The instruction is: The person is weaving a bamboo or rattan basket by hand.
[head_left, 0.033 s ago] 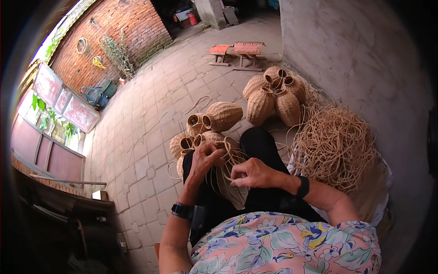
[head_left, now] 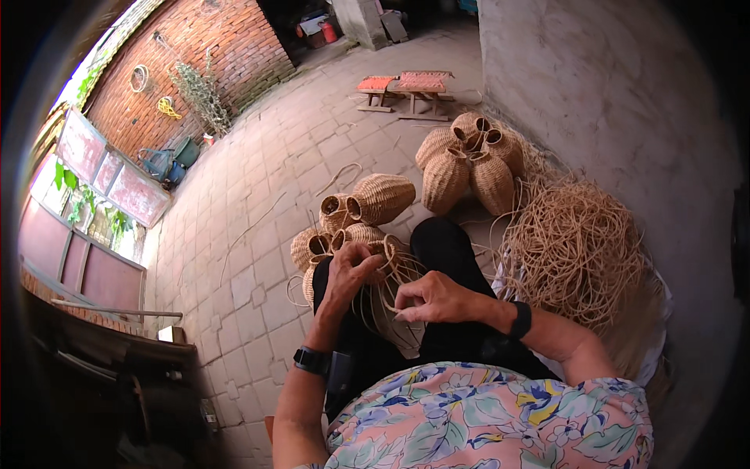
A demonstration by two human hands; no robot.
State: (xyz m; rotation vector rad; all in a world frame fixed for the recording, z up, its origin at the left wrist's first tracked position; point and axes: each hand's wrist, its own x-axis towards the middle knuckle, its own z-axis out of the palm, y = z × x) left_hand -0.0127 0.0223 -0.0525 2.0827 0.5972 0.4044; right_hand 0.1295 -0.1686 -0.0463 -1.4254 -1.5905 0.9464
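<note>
Between my knees is a partly woven basket (head_left: pixel 403 266) of tan cane-like strands, with loose ends hanging below and around it. My left hand (head_left: pixel 353 272) has its fingers curled on the basket's left side, and its fingertips are partly hidden. To the right, my right hand (head_left: pixel 434 297) pinches a thin strand (head_left: pixel 390 303) near the loose ends. Just past my left hand lie several finished-looking woven baskets (head_left: pixel 382 198), round-bellied with narrow open mouths. Some of them are partly covered by my hand and knee.
Another cluster of woven baskets (head_left: pixel 447 181) stands farther right. A big tangled heap of strands (head_left: pixel 578 254) lies beside my right knee, by the grey wall (head_left: pixel 609 94). Two low stools (head_left: pixel 423 82) stand farther off on the paved floor (head_left: pixel 258 234). Stray strands lie on the paving.
</note>
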